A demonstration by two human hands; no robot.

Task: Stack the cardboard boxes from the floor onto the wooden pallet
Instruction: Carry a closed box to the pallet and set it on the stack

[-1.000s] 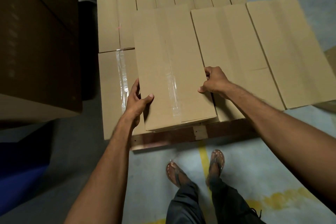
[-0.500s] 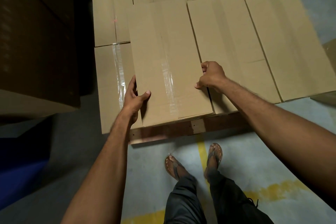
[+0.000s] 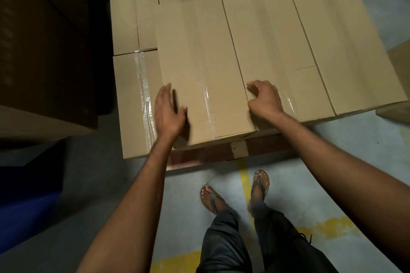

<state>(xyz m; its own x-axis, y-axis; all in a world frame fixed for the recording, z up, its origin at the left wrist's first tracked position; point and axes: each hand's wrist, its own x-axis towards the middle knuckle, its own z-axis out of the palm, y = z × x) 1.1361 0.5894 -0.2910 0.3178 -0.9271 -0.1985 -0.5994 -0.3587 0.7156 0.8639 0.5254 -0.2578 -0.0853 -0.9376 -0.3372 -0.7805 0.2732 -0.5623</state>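
Observation:
A long tan cardboard box (image 3: 199,68) with clear tape lies on top of the lower layer of boxes (image 3: 133,104) on the wooden pallet (image 3: 266,146). It sits tight against two more top-layer boxes (image 3: 266,51) (image 3: 346,46) on its right. My left hand (image 3: 168,113) is at the box's near left edge, fingers straight and slightly blurred, thumb over the top. My right hand (image 3: 264,99) has curled fingers hooked over the box's right edge, at the seam with the neighbouring box.
A big dark carton (image 3: 40,51) stands close on the left, with a blue object (image 3: 26,206) below it. Another box (image 3: 399,77) sits at the right edge. My sandalled feet (image 3: 235,193) stand on the grey floor by a yellow line (image 3: 244,175).
The box has settled onto the stack against its right neighbour. My left hand has let go of the left edge and opened. My right hand stays at the right edge.

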